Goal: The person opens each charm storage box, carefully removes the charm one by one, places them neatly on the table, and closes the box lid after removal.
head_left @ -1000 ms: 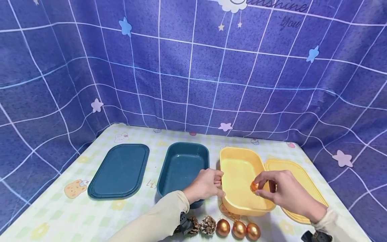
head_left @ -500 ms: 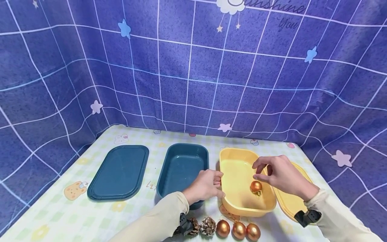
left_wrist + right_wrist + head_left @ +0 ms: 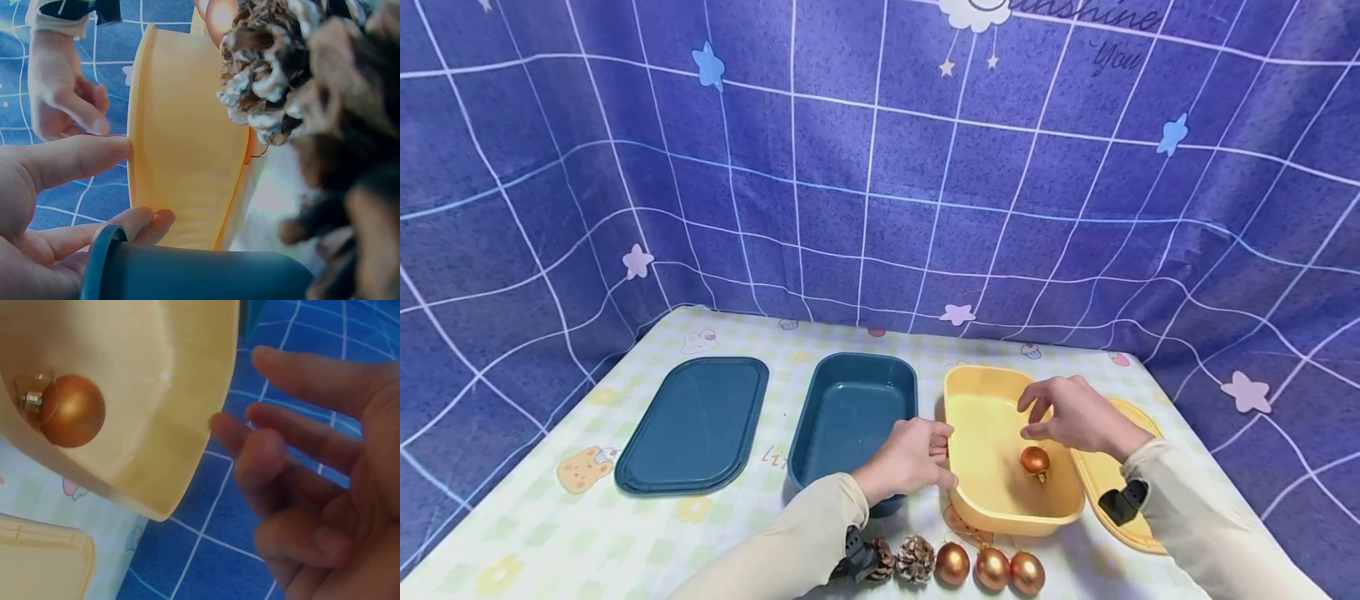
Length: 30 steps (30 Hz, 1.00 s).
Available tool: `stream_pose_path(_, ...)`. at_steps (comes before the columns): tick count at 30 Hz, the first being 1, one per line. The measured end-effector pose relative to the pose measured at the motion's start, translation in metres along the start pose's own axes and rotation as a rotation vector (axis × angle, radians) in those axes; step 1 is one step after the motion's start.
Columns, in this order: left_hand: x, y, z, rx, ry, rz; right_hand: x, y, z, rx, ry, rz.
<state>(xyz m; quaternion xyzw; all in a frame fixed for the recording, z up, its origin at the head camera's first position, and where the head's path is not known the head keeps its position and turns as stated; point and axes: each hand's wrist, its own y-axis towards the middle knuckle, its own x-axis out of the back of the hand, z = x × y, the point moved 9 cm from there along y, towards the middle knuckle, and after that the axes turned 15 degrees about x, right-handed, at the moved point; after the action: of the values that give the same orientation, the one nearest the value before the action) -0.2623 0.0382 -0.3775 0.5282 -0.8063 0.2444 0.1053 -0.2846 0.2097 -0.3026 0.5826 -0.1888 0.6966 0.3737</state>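
Observation:
A copper-coloured bauble [image 3: 1034,460] with a gold cap lies in the yellow box [image 3: 981,518], towards its right side. Fairly straight fingers of my left hand [image 3: 910,454] touch that box's left wall, seen close up in the left wrist view. My right hand [image 3: 1071,412] hovers over the box's right edge, fingers loosely bent and parted. Nothing is between them in the right wrist view, where the bauble [image 3: 72,412] sits in the box's corner.
Left of the yellow box stands a dark blue box [image 3: 853,417], with its blue lid [image 3: 696,425] farther left. A yellow lid [image 3: 1116,492] lies under the right forearm. Three copper baubles [image 3: 992,569] and several pine cones [image 3: 916,558] line the front.
My right hand has let go of the bauble, which now lies in the yellow box, and has moved up and away from it. The left hand has stayed in place.

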Motion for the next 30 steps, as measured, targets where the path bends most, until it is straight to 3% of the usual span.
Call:
stream_pose_path(6, 0.002, -0.001, 0.000, 0.003, 0.000, -0.006, -0.026, 0.005, -0.018, -0.119, 0.050, 0.173)
stream_pose_path(12, 0.002, 0.000, 0.001, 0.006, 0.003, -0.007, -0.045, 0.006, -0.031, -0.208, -0.048, 0.326)
stream_pose_path(24, 0.001, 0.000, 0.001, -0.008, 0.004, -0.001, -0.065, 0.012, -0.033, -0.231, -0.132, 0.419)
stream_pose_path(30, 0.000, -0.001, 0.000, -0.011, -0.002, 0.005, -0.066, 0.014, -0.028, -0.217, -0.176, 0.432)
